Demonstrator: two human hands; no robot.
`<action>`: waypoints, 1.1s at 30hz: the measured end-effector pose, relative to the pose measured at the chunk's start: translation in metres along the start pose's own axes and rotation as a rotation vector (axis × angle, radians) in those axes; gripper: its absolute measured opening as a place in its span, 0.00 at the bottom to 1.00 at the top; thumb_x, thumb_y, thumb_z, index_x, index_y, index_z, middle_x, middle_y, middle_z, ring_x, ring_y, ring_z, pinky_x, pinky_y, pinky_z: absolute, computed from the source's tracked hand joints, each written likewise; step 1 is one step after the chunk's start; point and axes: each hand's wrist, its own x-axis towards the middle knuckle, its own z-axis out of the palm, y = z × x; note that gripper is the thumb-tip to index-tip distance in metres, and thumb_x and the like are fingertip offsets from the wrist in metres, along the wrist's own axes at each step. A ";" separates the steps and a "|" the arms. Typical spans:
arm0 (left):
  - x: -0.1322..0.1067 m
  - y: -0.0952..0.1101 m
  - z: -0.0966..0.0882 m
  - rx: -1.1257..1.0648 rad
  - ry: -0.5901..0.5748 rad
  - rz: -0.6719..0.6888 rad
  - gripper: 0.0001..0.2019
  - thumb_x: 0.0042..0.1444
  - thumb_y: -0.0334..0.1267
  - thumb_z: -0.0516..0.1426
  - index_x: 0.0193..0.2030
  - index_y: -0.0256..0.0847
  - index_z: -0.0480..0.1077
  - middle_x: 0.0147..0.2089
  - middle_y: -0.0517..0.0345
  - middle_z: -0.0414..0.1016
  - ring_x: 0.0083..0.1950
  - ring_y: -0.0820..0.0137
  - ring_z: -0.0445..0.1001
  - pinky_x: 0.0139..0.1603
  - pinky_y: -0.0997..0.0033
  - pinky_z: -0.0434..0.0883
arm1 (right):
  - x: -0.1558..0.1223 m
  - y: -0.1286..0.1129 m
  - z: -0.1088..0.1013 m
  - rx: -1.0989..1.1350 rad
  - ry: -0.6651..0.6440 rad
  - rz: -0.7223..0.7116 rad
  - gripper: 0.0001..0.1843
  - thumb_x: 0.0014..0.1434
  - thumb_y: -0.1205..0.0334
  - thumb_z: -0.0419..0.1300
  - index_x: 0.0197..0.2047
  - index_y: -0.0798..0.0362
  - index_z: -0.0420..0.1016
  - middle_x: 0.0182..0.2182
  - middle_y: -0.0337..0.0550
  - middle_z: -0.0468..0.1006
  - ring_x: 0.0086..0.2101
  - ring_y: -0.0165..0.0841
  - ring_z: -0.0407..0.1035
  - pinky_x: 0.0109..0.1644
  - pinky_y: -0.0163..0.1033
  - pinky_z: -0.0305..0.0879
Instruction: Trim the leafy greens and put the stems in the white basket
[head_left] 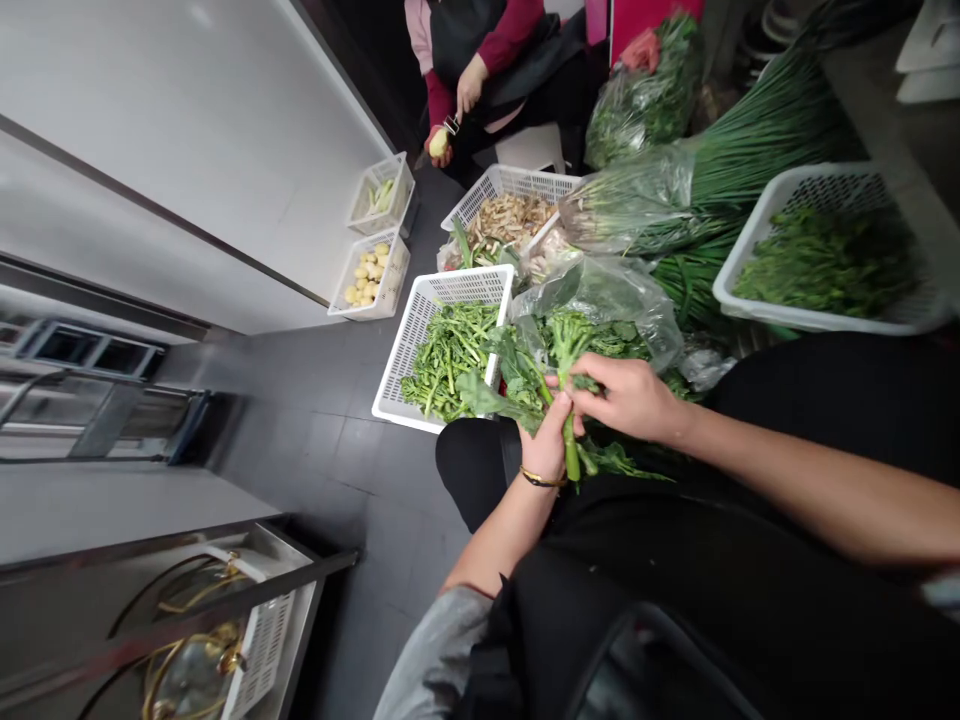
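My left hand (550, 440), with a gold bracelet on the wrist, is closed round the lower part of a leafy green vegetable stalk (571, 452) over my lap. My right hand (628, 397) is closed on the same stalk higher up, fingers pinching near its leaves. The stalk's broad leaves (504, 385) spread to the left, toward a white basket (398, 372) on the floor that holds several trimmed green stalks. Behind my hands lies a clear plastic bag (609, 300) with more of the same greens.
Another white basket (810, 318) of greens sits at the right, beside long bundled scallions (757, 140). Farther off are a basket of pale trimmings (480, 195) and two small baskets (391, 290) by a steel cabinet. A person in red sleeves (471, 85) is peeling something there. Dark floor lies at left.
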 end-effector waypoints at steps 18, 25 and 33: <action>0.004 0.005 -0.004 -0.276 -0.141 -0.344 0.10 0.55 0.45 0.57 0.36 0.40 0.64 0.22 0.65 0.61 0.17 0.81 0.53 0.19 0.78 0.54 | 0.000 0.007 -0.004 -0.011 0.008 -0.189 0.14 0.55 0.50 0.59 0.28 0.52 0.68 0.19 0.38 0.70 0.21 0.28 0.64 0.27 0.35 0.61; 0.004 0.001 -0.002 -0.144 -0.061 -0.191 0.17 0.52 0.47 0.60 0.45 0.42 0.65 0.23 0.65 0.67 0.17 0.80 0.60 0.19 0.79 0.57 | -0.009 0.009 -0.014 0.059 0.013 0.024 0.14 0.56 0.51 0.58 0.29 0.53 0.66 0.18 0.37 0.70 0.18 0.26 0.64 0.24 0.33 0.60; -0.007 -0.010 -0.006 0.215 -0.041 0.078 0.20 0.53 0.48 0.59 0.49 0.40 0.65 0.28 0.61 0.71 0.22 0.78 0.65 0.24 0.77 0.62 | 0.024 0.024 -0.006 0.224 0.076 0.245 0.18 0.51 0.47 0.61 0.28 0.53 0.62 0.15 0.34 0.66 0.15 0.26 0.59 0.19 0.33 0.56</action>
